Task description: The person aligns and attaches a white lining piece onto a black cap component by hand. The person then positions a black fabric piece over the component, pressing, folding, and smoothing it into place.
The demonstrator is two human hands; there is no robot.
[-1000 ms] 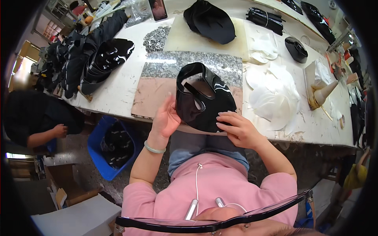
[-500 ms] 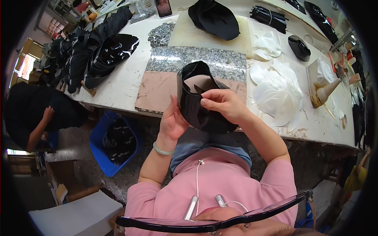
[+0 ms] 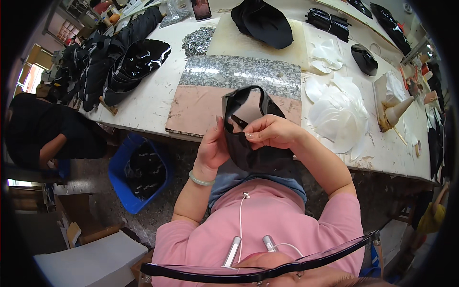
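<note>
A glossy black shoe upper (image 3: 256, 155) with a pale lining is held between my hands, just off the near edge of the table, its opening facing up. My right hand (image 3: 275, 131) pinches the rim of that opening between thumb and fingers. Against the upper's left side rests my left hand (image 3: 213, 149), thumb up along the rim and the other fingers hidden behind the black material. A bangle circles the left wrist. Below the upper's far end lies a stone slab (image 3: 248, 71) with a pinkish board (image 3: 193, 107) in front.
Stacked black uppers (image 3: 134, 64) fill the table's left side. White curved sheets (image 3: 337, 112) lie to the right, near a stained cone-shaped tool (image 3: 397, 112). A blue bin (image 3: 122, 177) stands on the floor. Another person (image 3: 52, 129) in dark clothing is at left.
The shoe upper has come slightly nearer to me and its opening has tilted. My left hand has closed in against its side, while the right keeps its pinch on the rim.
</note>
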